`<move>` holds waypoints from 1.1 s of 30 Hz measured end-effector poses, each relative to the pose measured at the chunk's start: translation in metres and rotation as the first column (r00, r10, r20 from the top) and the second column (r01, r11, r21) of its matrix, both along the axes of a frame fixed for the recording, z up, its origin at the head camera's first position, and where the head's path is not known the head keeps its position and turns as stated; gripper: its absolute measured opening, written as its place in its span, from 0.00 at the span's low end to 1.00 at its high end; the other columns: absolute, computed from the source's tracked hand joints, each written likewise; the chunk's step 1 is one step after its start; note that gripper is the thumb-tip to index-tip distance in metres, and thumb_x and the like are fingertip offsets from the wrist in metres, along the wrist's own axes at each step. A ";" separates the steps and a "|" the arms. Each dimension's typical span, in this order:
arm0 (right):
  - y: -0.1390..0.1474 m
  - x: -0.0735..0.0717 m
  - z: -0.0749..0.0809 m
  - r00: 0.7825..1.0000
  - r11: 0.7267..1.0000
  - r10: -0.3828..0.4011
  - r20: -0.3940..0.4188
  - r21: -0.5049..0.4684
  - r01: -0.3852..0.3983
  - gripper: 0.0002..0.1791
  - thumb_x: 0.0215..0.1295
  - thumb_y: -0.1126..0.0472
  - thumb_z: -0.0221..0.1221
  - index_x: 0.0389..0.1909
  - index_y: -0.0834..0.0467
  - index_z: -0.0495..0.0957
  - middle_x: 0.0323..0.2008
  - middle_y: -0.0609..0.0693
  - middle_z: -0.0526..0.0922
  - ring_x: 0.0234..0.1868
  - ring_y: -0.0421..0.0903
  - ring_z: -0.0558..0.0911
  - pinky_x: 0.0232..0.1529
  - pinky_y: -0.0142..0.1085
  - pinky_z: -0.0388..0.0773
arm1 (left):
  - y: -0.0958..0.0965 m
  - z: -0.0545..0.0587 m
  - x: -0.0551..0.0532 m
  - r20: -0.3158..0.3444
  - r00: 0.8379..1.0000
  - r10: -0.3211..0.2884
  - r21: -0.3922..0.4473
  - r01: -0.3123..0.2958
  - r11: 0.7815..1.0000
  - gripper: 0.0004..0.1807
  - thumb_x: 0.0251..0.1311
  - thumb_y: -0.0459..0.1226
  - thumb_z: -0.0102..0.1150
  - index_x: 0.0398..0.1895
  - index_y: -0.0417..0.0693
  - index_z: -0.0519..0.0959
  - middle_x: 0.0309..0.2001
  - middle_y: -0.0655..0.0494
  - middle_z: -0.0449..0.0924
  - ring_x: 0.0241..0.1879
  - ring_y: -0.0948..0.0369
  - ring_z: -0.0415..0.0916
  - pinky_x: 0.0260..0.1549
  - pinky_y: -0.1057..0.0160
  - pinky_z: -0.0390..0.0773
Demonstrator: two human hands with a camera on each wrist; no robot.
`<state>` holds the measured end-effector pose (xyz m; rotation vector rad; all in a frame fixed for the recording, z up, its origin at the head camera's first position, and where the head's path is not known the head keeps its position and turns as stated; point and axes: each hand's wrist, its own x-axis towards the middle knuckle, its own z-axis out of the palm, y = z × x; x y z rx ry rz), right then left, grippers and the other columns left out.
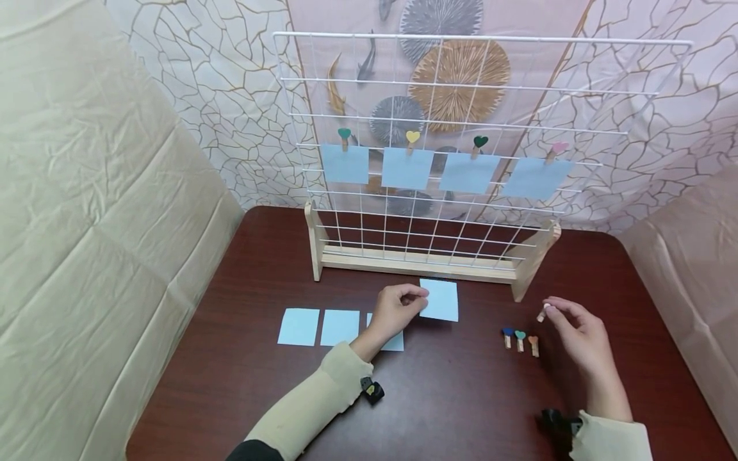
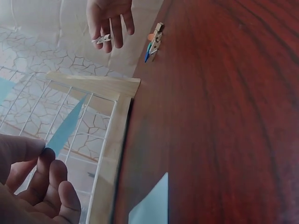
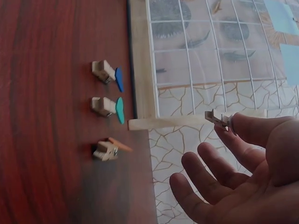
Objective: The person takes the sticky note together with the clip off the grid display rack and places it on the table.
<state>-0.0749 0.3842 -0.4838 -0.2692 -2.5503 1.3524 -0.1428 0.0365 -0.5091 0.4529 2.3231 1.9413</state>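
4 blue cards (image 1: 344,166) on rack (image 1: 426,264), L fingers (image 2: 43,170) tight w/ loose card (image 1: 441,300), R fingers (image 3: 240,147) tight w/ peg (image 3: 215,118)

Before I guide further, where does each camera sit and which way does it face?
Head: on the head, facing forward and down at rack and table; left hand, right hand and sleeves show.
Left wrist: on that wrist, facing the pinched note; both hands show.
Right wrist: on that wrist, facing the pinched clip; only the right hand shows.
Wrist views share: rack, right hand, loose clips.
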 end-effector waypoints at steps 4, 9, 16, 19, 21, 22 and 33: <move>0.004 0.004 -0.004 0.999 1.000 0.005 0.032 0.002 -0.005 0.23 0.79 0.54 0.60 0.60 0.70 0.81 0.44 0.20 0.78 0.50 0.17 0.70 0.47 0.14 0.65 | -0.002 -0.003 0.003 0.019 1.000 -0.002 -0.017 0.002 1.000 0.07 0.68 0.33 0.68 0.45 0.43 0.91 0.29 0.56 0.86 0.27 0.67 0.76 0.28 0.69 0.76; 0.008 0.011 -0.010 0.997 1.000 0.011 0.082 0.011 -0.012 0.26 0.80 0.50 0.59 0.61 0.70 0.80 0.48 0.26 0.80 0.50 0.17 0.69 0.46 0.14 0.65 | -0.006 -0.005 0.007 0.046 0.999 -0.002 -0.038 0.004 0.999 0.07 0.67 0.33 0.68 0.45 0.43 0.90 0.30 0.56 0.87 0.28 0.67 0.79 0.30 0.69 0.79; 0.014 0.019 -0.020 0.995 0.999 0.008 0.100 0.046 -0.013 0.25 0.79 0.51 0.61 0.59 0.71 0.81 0.44 0.21 0.76 0.48 0.15 0.68 0.45 0.13 0.64 | -0.010 -0.011 0.013 0.065 0.998 -0.018 -0.064 0.023 0.998 0.08 0.68 0.34 0.68 0.47 0.45 0.90 0.34 0.59 0.88 0.31 0.68 0.81 0.33 0.67 0.82; 0.014 0.021 -0.023 0.991 0.999 0.002 0.134 0.051 -0.009 0.26 0.79 0.49 0.60 0.60 0.69 0.81 0.43 0.18 0.74 0.48 0.15 0.67 0.44 0.15 0.64 | -0.012 -0.014 0.015 0.066 0.998 -0.019 -0.067 0.023 0.997 0.08 0.67 0.34 0.69 0.46 0.44 0.90 0.34 0.58 0.88 0.30 0.67 0.81 0.33 0.67 0.82; 0.014 0.022 -0.024 0.988 0.998 -0.004 0.151 0.056 -0.005 0.27 0.79 0.48 0.60 0.60 0.69 0.81 0.44 0.19 0.75 0.48 0.15 0.67 0.44 0.15 0.64 | -0.012 -0.016 0.016 0.065 0.998 -0.018 -0.064 0.022 0.998 0.08 0.66 0.34 0.69 0.46 0.43 0.90 0.34 0.57 0.89 0.30 0.68 0.81 0.32 0.67 0.81; 0.014 0.023 -0.025 0.988 0.998 -0.006 0.154 0.057 -0.002 0.27 0.79 0.48 0.60 0.60 0.69 0.81 0.44 0.20 0.76 0.47 0.15 0.67 0.43 0.15 0.64 | -0.012 -0.017 0.016 0.066 0.998 -0.018 -0.062 0.022 0.998 0.08 0.66 0.33 0.70 0.46 0.43 0.90 0.34 0.57 0.89 0.30 0.68 0.81 0.32 0.68 0.81; 0.018 0.027 -0.035 0.995 0.999 -0.014 0.101 0.050 0.009 0.22 0.78 0.54 0.63 0.56 0.71 0.83 0.44 0.25 0.81 0.47 0.13 0.68 0.45 0.13 0.64 | -0.017 -0.024 0.019 0.088 0.996 0.006 -0.107 0.004 0.994 0.08 0.64 0.30 0.70 0.45 0.39 0.90 0.35 0.52 0.91 0.32 0.67 0.85 0.36 0.67 0.82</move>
